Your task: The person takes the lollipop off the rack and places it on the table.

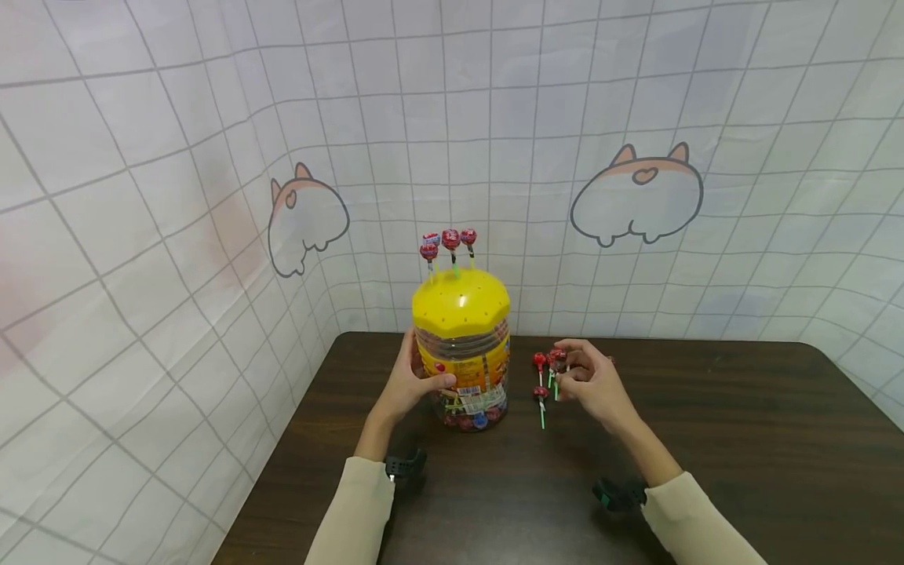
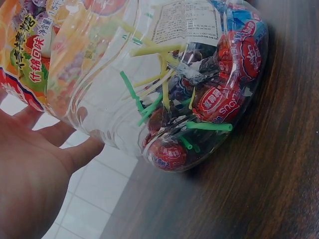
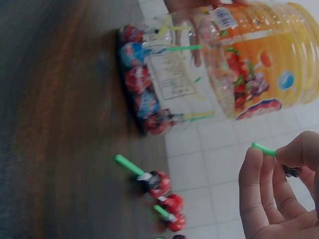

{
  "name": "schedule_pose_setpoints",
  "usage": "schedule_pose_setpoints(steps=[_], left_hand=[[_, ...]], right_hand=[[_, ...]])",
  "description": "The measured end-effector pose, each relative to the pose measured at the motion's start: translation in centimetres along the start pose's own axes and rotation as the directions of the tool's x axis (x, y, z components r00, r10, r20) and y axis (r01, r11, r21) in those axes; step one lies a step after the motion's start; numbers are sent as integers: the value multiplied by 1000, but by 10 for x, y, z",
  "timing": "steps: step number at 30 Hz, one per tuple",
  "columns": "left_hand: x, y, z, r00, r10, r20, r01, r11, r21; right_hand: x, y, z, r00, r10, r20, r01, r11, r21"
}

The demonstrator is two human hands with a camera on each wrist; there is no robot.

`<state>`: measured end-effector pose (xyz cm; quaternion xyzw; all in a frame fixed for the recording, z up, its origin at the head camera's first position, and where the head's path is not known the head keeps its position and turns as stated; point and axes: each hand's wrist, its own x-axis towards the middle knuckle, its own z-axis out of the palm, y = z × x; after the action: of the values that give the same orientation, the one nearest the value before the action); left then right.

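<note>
Fingers of the right hand [image 1: 593,384] pinch the stick of a green-sticked lollipop [image 3: 263,149], the forearm angling inward, while the left hand [image 1: 408,384] grips the side of the clear candy jar [image 1: 466,369] — thumb across its front, other fingers partly hidden behind. Its label reads "什锦回味" and "净含量", beside a barcode. Four lollipops stand upright in the yellow lid [image 1: 462,302] — and at least three loose lollipops [image 1: 541,392] lie beside the jar on the dark wooden counter [image 1: 671,439].
</note>
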<state>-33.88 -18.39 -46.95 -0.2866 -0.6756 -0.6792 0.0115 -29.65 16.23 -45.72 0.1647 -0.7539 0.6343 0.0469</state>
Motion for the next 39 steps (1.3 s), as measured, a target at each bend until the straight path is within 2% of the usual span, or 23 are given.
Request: schedule_pose_setpoints(steps=[14, 22, 27, 33, 39], left_hand=[[-2, -1, 1, 1000, -5, -3, 5, 1000, -2], [-2, -2, 0, 1000, 3, 6, -3, 1000, -3], [-2, -3, -2, 1000, 7, 9, -7, 1000, -7], [-1, -3, -2, 1000, 4, 1, -4, 1000, 0], [0, -2, -1, 1000, 7, 5, -7, 1000, -3]], right_hand=[[-5, 29, -1, 994, 104, 19, -104, 994, 15], [-7, 40, 0, 985, 162, 61, -162, 987, -7], [-7, 45, 0, 978, 199, 64, -195, 979, -65], [-6, 47, 2, 976, 211, 60, -200, 968, -153], [-6, 46, 2, 977, 202, 65, -186, 963, -198]])
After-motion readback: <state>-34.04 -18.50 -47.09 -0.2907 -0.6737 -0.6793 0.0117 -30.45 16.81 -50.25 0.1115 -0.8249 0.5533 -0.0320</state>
